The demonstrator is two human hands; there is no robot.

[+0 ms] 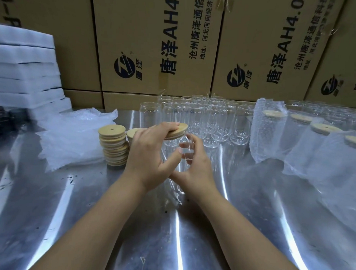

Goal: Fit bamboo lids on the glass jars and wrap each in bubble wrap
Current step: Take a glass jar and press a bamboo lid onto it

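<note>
While the left hand (150,154) pinches the tilted bamboo lid (178,130) over the glass jar (169,146) that the right hand (194,169) grips, a skewed press risks jamming.

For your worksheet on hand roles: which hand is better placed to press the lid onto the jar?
Left: left hand grips the bamboo lid over the glass jar; right hand holds its side.

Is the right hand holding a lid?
No, the right hand grips the jar, and it is the left hand that holds the lid at the jar's top.
</note>
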